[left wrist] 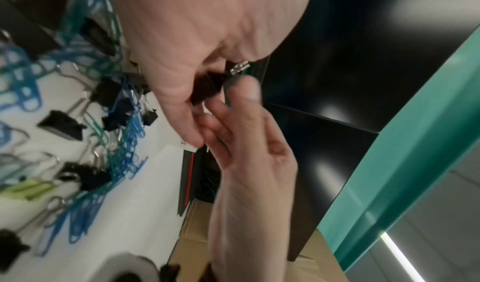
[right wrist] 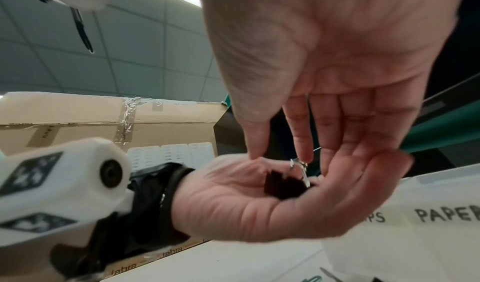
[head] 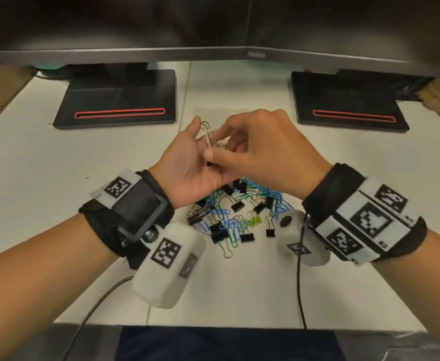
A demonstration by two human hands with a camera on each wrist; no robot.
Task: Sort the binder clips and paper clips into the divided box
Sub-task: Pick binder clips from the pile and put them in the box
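My left hand (head: 187,162) is held palm up above the table, cupped open, with a black binder clip (right wrist: 283,186) lying in it. Silver wire handles (head: 208,134) stick up past its fingers. My right hand (head: 255,149) reaches in from the right, thumb and forefinger pinching that clip (left wrist: 207,89). Below both hands lies the pile of black binder clips and blue and green paper clips (head: 234,214). The translucent divided box (head: 206,113) sits just beyond the hands, mostly hidden. Its label reading PAPER (right wrist: 446,214) shows in the right wrist view.
Two black monitor stands with red slots (head: 114,102) (head: 349,100) flank the box at the back, under the monitors' lower edge (head: 161,52). Cardboard boxes (right wrist: 103,126) stand to the left. Wrist cables (head: 301,282) trail over the table's front edge.
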